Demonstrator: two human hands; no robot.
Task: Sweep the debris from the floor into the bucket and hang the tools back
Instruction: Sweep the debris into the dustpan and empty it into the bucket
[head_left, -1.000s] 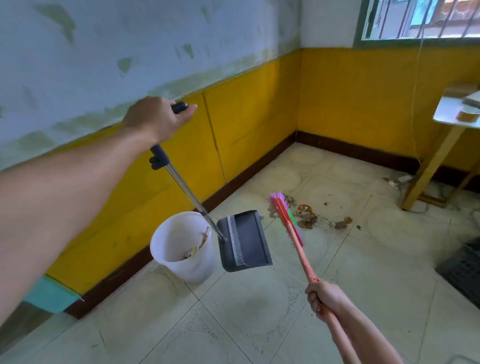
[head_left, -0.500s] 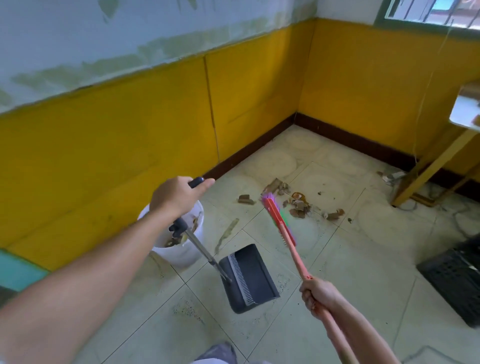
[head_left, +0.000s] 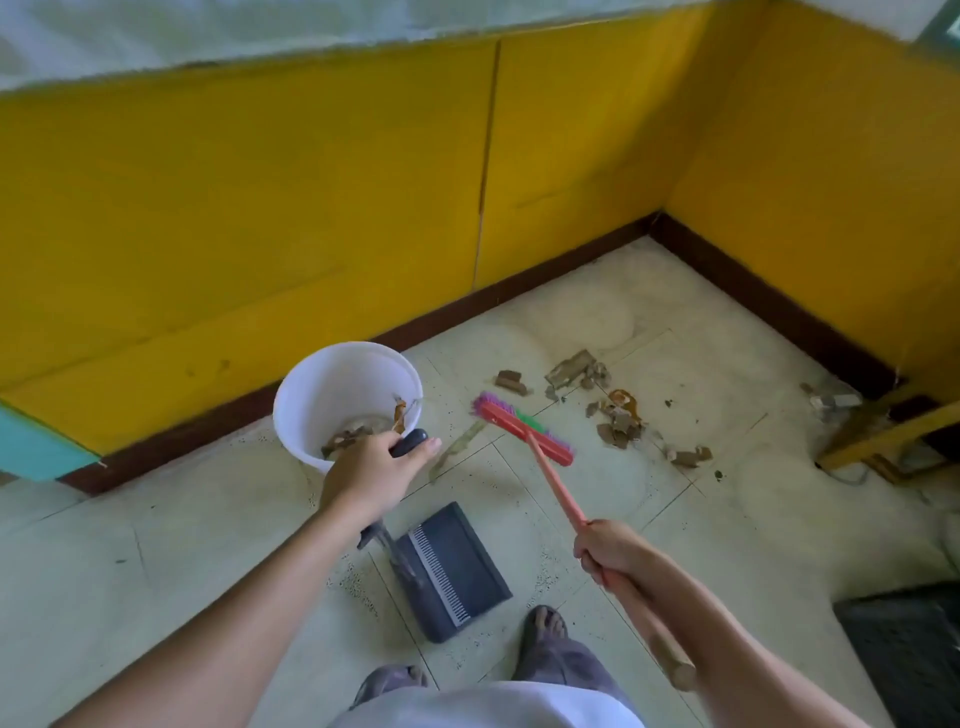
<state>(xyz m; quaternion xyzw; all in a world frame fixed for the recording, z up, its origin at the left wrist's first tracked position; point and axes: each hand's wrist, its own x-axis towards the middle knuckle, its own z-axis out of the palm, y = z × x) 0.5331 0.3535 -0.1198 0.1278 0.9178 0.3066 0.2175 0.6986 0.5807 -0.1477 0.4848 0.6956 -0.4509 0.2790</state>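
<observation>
A corner of pale green floor tiles (head_left: 249, 525) meets yellow-painted walls (head_left: 260, 208) with a dark brown skirting; a scatter of brown debris pieces (head_left: 618, 415) lies on the tiles toward that corner, with more fragments (head_left: 688, 456) a little to the right. The white plastic bucket (head_left: 347, 400) stands near the left wall, some scraps already inside it. The left hand (head_left: 371, 475) is closed around the dark handle of the long-handled grey dustpan (head_left: 449, 569), whose flat pan sits low by the feet, well apart from the pile and nearer the person than the bucket; the right hand (head_left: 610, 551) is wrapped round the salmon-pink shaft of the red broom with purple and green bristles (head_left: 522, 428). The broom head lies between bucket and debris, its long axis slanting from upper left to lower right, the pile just beyond it on the far right side. The right hand therefore commands the sweep; the bristles probably need to reach past the debris and draw it back toward the pan, which lies short of the pile and likely wants bringing closer.
</observation>
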